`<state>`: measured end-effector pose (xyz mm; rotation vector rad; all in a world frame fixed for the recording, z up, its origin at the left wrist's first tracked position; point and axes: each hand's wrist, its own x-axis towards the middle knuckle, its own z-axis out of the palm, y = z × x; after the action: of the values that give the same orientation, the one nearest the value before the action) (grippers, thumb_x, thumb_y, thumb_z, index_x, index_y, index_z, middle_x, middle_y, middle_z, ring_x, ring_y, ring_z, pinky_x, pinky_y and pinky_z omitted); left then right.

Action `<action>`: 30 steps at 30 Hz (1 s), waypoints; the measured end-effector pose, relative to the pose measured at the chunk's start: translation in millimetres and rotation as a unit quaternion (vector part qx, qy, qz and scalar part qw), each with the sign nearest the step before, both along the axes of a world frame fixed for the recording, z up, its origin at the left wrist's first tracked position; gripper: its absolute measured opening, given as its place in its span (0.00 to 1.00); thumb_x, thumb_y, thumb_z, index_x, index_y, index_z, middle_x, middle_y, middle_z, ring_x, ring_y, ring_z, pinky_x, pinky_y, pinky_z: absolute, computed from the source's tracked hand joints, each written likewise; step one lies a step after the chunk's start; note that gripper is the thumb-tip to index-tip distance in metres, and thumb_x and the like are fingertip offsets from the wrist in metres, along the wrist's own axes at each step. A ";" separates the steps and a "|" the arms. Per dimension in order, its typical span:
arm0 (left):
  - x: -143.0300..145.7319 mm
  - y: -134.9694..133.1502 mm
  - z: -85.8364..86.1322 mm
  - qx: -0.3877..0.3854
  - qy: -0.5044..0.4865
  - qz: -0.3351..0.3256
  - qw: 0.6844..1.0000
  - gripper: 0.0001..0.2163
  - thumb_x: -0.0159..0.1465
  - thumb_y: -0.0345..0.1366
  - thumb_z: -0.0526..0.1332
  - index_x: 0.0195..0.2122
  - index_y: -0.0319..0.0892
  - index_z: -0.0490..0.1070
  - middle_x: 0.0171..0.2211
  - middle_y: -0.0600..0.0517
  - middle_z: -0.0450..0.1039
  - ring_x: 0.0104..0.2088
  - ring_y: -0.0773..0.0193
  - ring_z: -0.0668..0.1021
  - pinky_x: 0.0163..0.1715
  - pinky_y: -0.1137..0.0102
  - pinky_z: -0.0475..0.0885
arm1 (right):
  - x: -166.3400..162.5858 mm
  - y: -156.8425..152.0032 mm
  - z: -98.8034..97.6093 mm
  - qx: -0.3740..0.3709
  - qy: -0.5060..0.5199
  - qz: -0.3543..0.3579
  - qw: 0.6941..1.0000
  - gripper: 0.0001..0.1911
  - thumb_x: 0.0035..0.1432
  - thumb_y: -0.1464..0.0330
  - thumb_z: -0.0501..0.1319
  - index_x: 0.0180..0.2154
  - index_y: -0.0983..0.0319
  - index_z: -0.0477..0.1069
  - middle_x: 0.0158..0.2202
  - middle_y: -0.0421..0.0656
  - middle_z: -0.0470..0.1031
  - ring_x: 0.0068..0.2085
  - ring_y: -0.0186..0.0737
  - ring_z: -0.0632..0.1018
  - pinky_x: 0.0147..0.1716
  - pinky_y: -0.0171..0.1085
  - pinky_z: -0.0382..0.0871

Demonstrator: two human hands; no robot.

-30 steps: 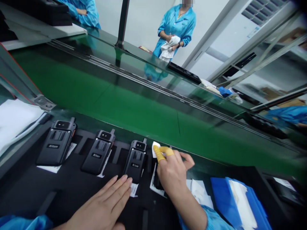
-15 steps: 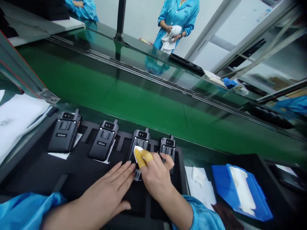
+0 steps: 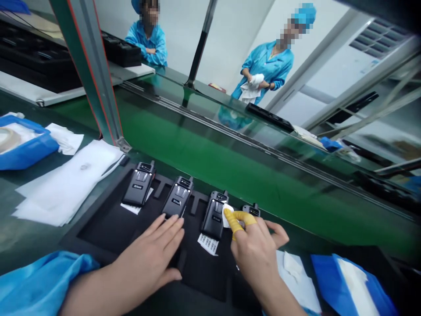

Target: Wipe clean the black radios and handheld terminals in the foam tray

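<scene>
Black handheld two-way radios lie back-up in a row on a black foam tray [image 3: 95, 230]. My left hand [image 3: 153, 254] lies flat, fingers stretched, with its tips at the lower end of the second radio [image 3: 176, 202] from the left. In my right hand [image 3: 255, 241], yellow finger cots cover two fingers, which pinch a small white cloth [image 3: 227, 210]. That cloth is at the right edge of the third radio [image 3: 213, 219]. The leftmost radio [image 3: 138, 186] lies apart from both hands. Behind my right hand, the rightmost radio [image 3: 252, 210] is mostly hidden.
Printed white label strips [image 3: 208, 244] stick out under some radios. White sheets [image 3: 70, 182] and a blue bin [image 3: 28, 142] are at left; another blue bin [image 3: 350, 281] is at right. Across the green conveyor belt [image 3: 197, 156], a person in blue [image 3: 268, 70] holds white cloth.
The view has swung up and left. My left hand has gone from beside the third radio to the second. My right hand has moved the cloth from the third radio's back to its right edge.
</scene>
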<state>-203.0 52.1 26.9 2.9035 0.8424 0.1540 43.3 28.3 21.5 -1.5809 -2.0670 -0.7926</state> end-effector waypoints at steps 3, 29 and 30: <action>-21.5 9.0 -19.6 0.045 -0.023 0.034 0.998 0.25 0.61 0.41 0.62 0.57 0.33 0.64 0.60 0.38 0.59 0.59 0.47 0.65 0.57 0.52 0.62 | -10.5 22.1 2.1 -0.015 -0.029 0.012 0.999 0.12 0.47 0.81 0.54 0.26 0.61 0.72 0.33 0.43 0.70 0.34 0.37 0.65 0.42 0.44 0.52; -29.4 16.8 -35.7 0.055 -0.097 0.033 0.993 0.23 0.61 0.37 0.59 0.56 0.35 0.63 0.58 0.41 0.64 0.55 0.52 0.71 0.51 0.60 0.71 | -43.8 69.0 -17.9 -0.041 0.002 0.023 0.999 0.14 0.52 0.82 0.52 0.26 0.61 0.70 0.31 0.41 0.69 0.35 0.36 0.65 0.45 0.43 0.51; -29.2 16.5 -35.5 0.048 -0.092 0.030 0.994 0.23 0.61 0.37 0.60 0.56 0.34 0.63 0.58 0.40 0.63 0.55 0.52 0.71 0.52 0.59 0.70 | -47.1 65.1 -16.6 -0.046 0.004 0.036 0.998 0.14 0.53 0.82 0.52 0.28 0.61 0.71 0.32 0.42 0.70 0.35 0.37 0.66 0.44 0.43 0.51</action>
<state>-232.3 68.6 -8.6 2.8938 0.9127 0.4724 -3.8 93.4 4.9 -1.5440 -2.1701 -0.6740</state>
